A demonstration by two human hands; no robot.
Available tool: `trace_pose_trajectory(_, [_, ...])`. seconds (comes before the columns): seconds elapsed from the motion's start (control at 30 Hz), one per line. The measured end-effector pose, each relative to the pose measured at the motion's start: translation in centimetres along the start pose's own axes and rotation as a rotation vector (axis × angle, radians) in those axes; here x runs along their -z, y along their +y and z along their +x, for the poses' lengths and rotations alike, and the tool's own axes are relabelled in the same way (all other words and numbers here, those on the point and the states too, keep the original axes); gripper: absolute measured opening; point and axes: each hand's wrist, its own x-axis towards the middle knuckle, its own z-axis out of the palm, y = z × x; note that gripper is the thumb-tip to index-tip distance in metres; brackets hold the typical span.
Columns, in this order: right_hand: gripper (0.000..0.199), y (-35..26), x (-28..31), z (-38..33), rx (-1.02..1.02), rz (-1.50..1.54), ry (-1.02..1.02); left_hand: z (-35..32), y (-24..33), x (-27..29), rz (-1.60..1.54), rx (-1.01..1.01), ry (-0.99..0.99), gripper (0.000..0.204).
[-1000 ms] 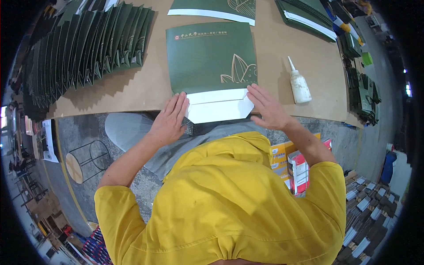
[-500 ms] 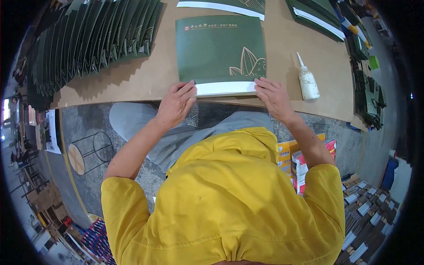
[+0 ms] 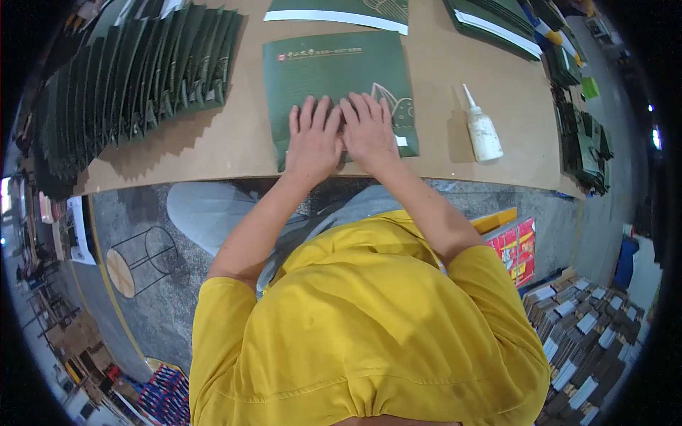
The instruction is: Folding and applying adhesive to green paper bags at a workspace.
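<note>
A flat green paper bag [image 3: 334,67] with pale printed line art lies near the front edge of the table. My left hand [image 3: 312,140] rests palm down on its lower part, fingers stretched out toward the far side. Close beside it, my right hand [image 3: 371,135] lies flat on the same bag with its fingers extended. Both hands cover much of the bag's lower band. Only a small white patch shows, just right of my right hand. A white squeeze bottle [image 3: 485,135] with a long nozzle stands to the right of the bag.
Many folded green bags [image 3: 135,78] stand in a row at the left of the brown table [image 3: 433,71]. Another green sheet [image 3: 341,14] with a white strip lies beyond the bag. A green stack [image 3: 490,25] sits at the far right. A round-topped stool [image 3: 120,273] is on the floor.
My hands have moved inward from the bag's lower corners and now lie flat near its middle. The white strip along the near edge has been folded over, leaving mostly green there.
</note>
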Motion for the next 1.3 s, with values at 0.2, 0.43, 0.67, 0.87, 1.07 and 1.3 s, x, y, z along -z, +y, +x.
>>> trace_pose_trajectory(0.2, [0.051, 3.9, 1.9, -0.5, 0.211, 0.286, -0.222, -0.5, -2.9, 1.9, 0.038, -0.145, -0.251, 0.054])
trace_pose_trajectory(0.43, [0.059, 3.8, 1.8, -0.2, -0.129, 0.067, 0.008, -0.8, -4.3, 1.8, -0.281, 0.022, -0.005, 0.051])
trace_pose_trajectory(0.67, [0.066, 11.3, 9.8, -7.2, -0.528, -0.052, 0.305, -6.0, -7.5, 4.4, -0.450, 0.140, 0.259, 0.026])
trace_pose_trajectory(0.87, [0.061, 15.9, 7.1, -12.2, -0.782, 0.329, 0.378, -3.8, -6.7, 2.5, -0.414, 0.198, 0.342, 0.011])
trace_pose_trajectory(1.07, [0.044, 13.7, 10.4, -8.2, -1.041, 1.656, 0.667, -1.9, -5.3, 0.8, -0.441, 0.484, 0.344, 0.008])
trace_pose_trajectory(1.3, [0.053, 2.1, 12.4, -1.4, -0.613, 1.155, 0.209, -2.1, -5.1, 0.3, -0.353, 0.381, 0.417, 0.008])
